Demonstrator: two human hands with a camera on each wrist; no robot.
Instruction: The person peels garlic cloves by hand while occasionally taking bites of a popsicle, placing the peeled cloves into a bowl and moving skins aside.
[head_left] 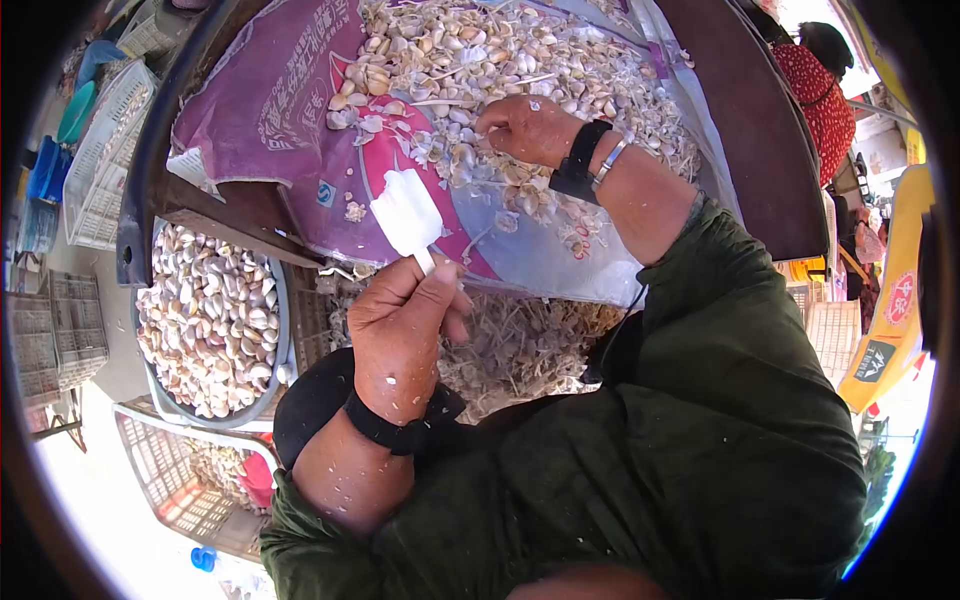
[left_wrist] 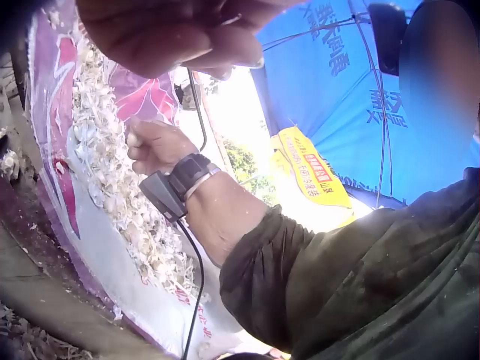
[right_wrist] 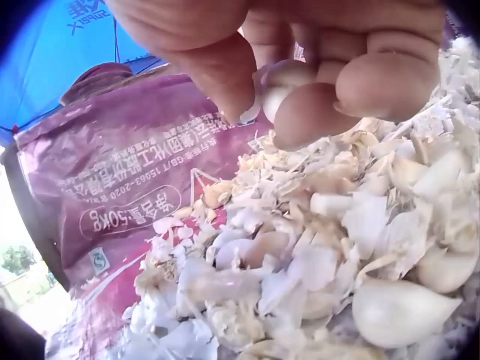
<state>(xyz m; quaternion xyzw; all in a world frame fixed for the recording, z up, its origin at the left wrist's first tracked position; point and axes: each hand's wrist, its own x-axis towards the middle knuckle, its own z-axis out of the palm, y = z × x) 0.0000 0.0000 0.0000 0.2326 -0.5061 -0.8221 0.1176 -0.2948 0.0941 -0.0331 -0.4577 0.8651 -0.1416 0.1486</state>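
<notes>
My left hand (head_left: 398,325) grips the flat stick of a white ice pop (head_left: 408,213) between thumb and fingers. The pop stands upright over the near edge of the purple printed sack (head_left: 290,110). In the right wrist view, the thumb and fingers of my right hand (right_wrist: 330,67) pinch a pale garlic clove (right_wrist: 279,97). That hand hovers close over a heap of garlic cloves and papery skins (head_left: 520,60) on the sack. A large whole clove (right_wrist: 401,313) lies in the heap beneath it. The left wrist view cuts off most of my left hand (left_wrist: 180,34).
At left stands a grey tub (head_left: 283,330) full of garlic cloves, with a plastic crate (head_left: 150,470) below it. Dry skins (head_left: 530,345) lie under the work surface. White crates (head_left: 105,160) stand farther left. A person in red (head_left: 815,105) is at the far right.
</notes>
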